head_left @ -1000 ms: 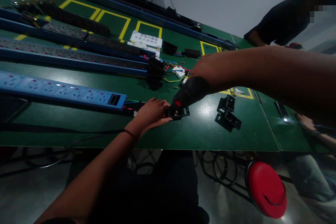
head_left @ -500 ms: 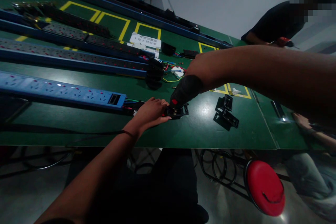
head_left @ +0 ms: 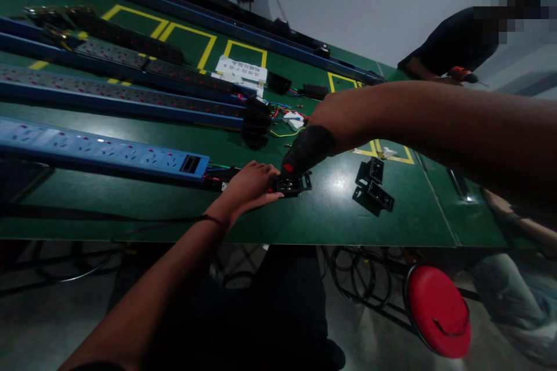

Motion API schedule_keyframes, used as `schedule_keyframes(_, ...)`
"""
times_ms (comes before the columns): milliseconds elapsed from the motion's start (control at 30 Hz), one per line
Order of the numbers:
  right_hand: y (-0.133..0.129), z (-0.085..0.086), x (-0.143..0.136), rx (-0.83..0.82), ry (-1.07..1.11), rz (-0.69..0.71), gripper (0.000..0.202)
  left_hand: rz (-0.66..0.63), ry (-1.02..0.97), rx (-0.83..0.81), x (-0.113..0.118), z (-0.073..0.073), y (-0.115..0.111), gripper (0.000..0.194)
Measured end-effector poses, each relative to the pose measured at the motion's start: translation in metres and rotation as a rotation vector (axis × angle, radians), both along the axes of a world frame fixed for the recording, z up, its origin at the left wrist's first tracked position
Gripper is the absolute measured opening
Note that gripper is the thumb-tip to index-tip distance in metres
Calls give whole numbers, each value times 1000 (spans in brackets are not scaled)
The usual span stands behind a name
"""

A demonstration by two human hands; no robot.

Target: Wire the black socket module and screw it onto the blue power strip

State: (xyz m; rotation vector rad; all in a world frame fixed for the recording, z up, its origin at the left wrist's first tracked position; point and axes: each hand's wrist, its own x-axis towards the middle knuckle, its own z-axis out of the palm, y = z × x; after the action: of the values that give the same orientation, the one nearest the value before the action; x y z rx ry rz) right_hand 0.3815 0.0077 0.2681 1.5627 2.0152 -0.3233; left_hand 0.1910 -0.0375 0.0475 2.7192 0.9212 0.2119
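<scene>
Item, in progress: left hand (head_left: 250,185) pinning black socket module (head_left: 292,185) flat on the green table (head_left: 331,214), right hand (head_left: 333,122) closed around black driver (head_left: 307,152) set tip-down on it; 2 black brackets (head_left: 373,186) lying untouched beside.

On my feed I see a green table (head_left: 130,208) marked with yellow outlines, and several long blue power strips (head_left: 108,95) lying side by side across it. A white paper sheet (head_left: 241,68) sits beyond their ends, near loose coloured wires (head_left: 289,119). Two black brackets (head_left: 373,185) lie together on the table. A red stool (head_left: 437,310) stands below the edge. Another person in dark clothing (head_left: 452,46) works at the far corner.
</scene>
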Motion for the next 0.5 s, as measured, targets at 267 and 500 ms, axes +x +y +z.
schedule_keyframes(267,-9,8,-5,-29,-29,38,24,9,10,6,2,-2,1,47)
schedule_keyframes(500,-9,8,-3,-75,-9,49,21,17,3,13,0,4,-2,47)
